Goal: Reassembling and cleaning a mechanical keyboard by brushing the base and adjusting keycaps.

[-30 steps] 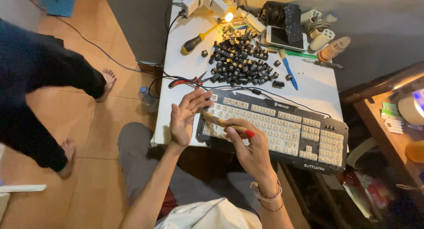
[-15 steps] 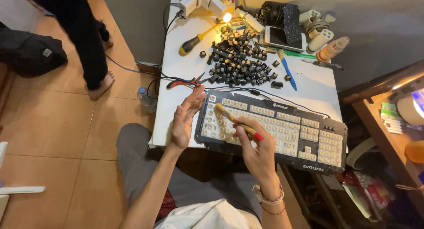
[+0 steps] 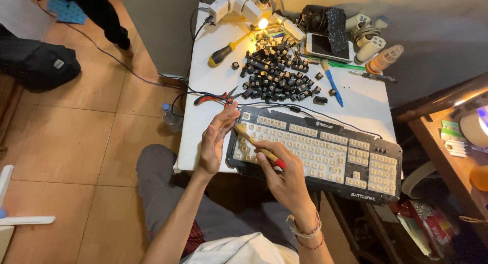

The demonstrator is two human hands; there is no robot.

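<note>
- Gripping a small brush [image 3: 260,148] by its red-tipped handle, the right hand [image 3: 284,178] is closed around it, bristles resting on the keyboard's left end.
- Left hand [image 3: 213,142], fingers open and holding nothing, braces the keyboard [image 3: 325,152] at its left edge, steadying it.
- Keyboard lies along the worktop's [image 3: 213,86] near edge; loose black keycaps [image 3: 277,73] are heaped behind it, clear of the brushing.

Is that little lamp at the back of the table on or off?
On: the lamp glows bright yellow, lighting the white table around it.
</note>
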